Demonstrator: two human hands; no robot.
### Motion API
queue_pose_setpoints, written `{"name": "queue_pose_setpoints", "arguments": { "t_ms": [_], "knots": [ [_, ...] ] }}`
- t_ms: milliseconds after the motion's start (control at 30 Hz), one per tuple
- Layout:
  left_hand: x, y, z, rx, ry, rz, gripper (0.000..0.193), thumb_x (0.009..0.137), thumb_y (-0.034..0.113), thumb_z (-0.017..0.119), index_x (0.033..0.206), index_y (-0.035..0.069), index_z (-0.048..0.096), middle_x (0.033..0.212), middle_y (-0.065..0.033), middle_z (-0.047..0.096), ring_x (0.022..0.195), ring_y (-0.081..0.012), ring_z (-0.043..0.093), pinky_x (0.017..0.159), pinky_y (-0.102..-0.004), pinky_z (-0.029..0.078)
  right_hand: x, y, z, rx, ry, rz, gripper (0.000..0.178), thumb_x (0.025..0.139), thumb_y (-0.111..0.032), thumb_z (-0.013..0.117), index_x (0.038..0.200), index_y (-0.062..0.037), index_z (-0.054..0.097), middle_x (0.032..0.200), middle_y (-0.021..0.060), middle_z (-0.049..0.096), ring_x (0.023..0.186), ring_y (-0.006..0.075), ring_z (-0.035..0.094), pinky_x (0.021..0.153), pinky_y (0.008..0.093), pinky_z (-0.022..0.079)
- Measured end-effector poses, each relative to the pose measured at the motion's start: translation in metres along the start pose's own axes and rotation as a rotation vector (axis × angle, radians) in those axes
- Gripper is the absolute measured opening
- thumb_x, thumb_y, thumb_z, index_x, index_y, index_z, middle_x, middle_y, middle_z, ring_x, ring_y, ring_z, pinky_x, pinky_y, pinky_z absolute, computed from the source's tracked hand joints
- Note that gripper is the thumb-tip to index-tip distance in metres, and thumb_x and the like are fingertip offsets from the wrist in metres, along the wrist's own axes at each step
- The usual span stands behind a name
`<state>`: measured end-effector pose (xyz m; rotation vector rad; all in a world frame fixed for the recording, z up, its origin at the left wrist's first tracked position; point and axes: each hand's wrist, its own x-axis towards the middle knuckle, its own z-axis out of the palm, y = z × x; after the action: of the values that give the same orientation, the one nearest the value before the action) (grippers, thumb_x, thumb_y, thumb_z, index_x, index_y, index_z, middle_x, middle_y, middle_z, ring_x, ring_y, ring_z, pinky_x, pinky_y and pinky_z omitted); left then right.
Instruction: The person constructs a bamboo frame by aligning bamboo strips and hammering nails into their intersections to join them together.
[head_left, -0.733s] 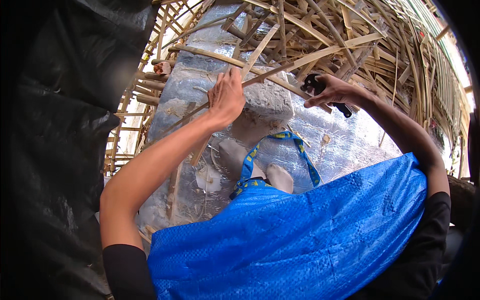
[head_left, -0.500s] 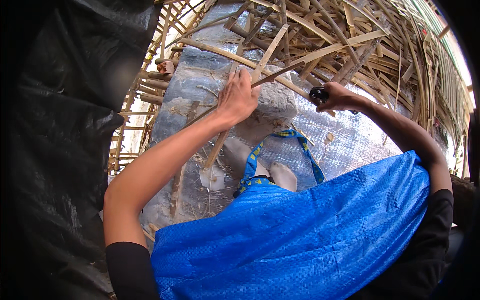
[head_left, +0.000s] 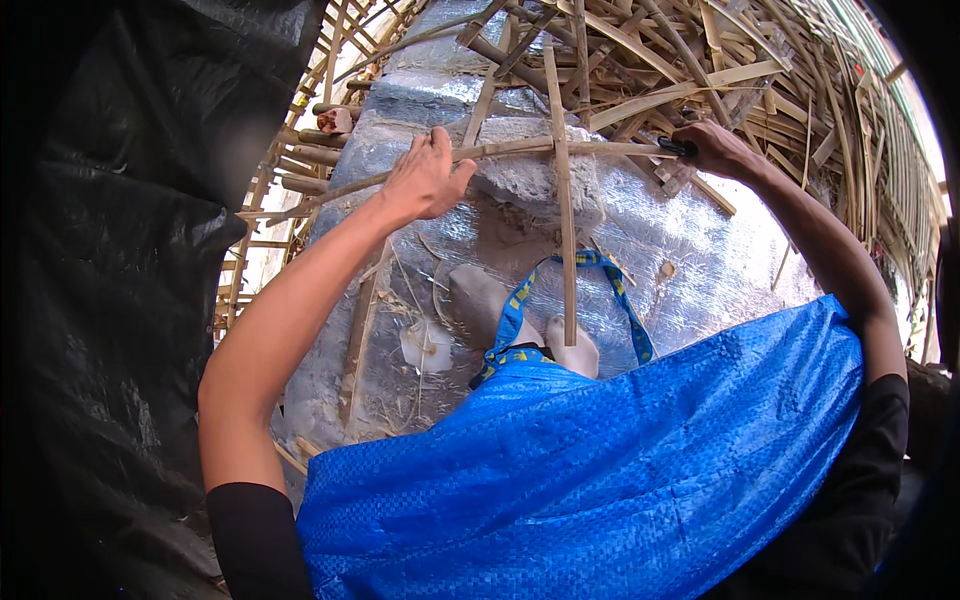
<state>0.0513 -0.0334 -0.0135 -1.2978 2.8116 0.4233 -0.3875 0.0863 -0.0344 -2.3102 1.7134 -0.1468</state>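
Note:
My left hand is over a long bamboo strip, its fingers stretched upward and thumb apart. The strip passes beneath this hand and crosses above a rough grey block; whether the palm bears on it is hidden. At the strip's right end, my right hand is closed around a small black tool, mostly covered by the fingers, so its kind does not show. A second, narrow bamboo strip runs nearly upright in view, crossing the long one in front of the block.
Cut bamboo strips lie in a large heap at the far right. A black plastic sheet hangs at left beside a bamboo lattice. Silvery foil sheeting covers the ground. A blue tarp and patterned strap are close to me.
My left hand has shifted left and its fingers have spread. My right hand has risen to the upper right. The strips have swung: one now lies nearly level, another nearly upright.

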Motion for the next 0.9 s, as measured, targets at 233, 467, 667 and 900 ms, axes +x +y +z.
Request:
{"name": "queue_pose_setpoints", "arguments": {
  "t_ms": [233,467,667,900],
  "knots": [
    [0.004,0.001,0.013,-0.187,-0.251,-0.089,0.068,0.097,0.043,0.045,0.122,-0.019,0.029,0.107,-0.0408,0.058,0.101,-0.0541,0.058,0.091,-0.0528,0.045,0.004,0.012,0.013,-0.064,0.096,-0.011,0.012,0.079,-0.01,0.067,0.09,-0.006,0.067,0.076,0.0126,0.064,0.075,0.0328,0.064,0.068,0.0452,0.051],
    [0.002,0.037,0.032,-0.599,-0.417,-0.303,0.055,0.099,0.054,0.041,0.096,0.0,0.037,0.065,-0.0049,0.055,0.061,-0.0145,0.054,0.056,-0.0314,0.044,0.005,0.02,0.019,-0.084,0.051,0.033,0.011,0.08,-0.008,0.066,0.092,-0.0063,0.066,0.079,0.0127,0.064,0.078,0.0309,0.063,0.065,0.0451,0.051],
    [0.017,0.025,0.057,-0.539,-0.288,-0.321,0.057,0.098,0.056,0.037,0.095,-0.001,0.038,0.069,-0.0046,0.056,0.059,-0.0161,0.052,0.057,-0.0308,0.044,0.014,-0.017,0.018,0.016,0.072,-0.031,0.011,0.082,-0.007,0.065,0.093,-0.0039,0.065,0.08,0.0138,0.063,0.075,0.0314,0.062,0.067,0.045,0.05],
    [0.022,0.041,0.047,-0.757,-0.465,-0.279,0.04,0.098,0.043,0.045,0.093,0.003,0.045,0.071,-0.0026,0.057,0.056,-0.0103,0.047,0.055,-0.0281,0.04,0.007,-0.015,0.018,0.04,0.124,-0.103,0.012,0.081,-0.006,0.066,0.093,-0.0027,0.063,0.079,0.0138,0.061,0.075,0.0321,0.062,0.068,0.0445,0.049]
  ]
}}
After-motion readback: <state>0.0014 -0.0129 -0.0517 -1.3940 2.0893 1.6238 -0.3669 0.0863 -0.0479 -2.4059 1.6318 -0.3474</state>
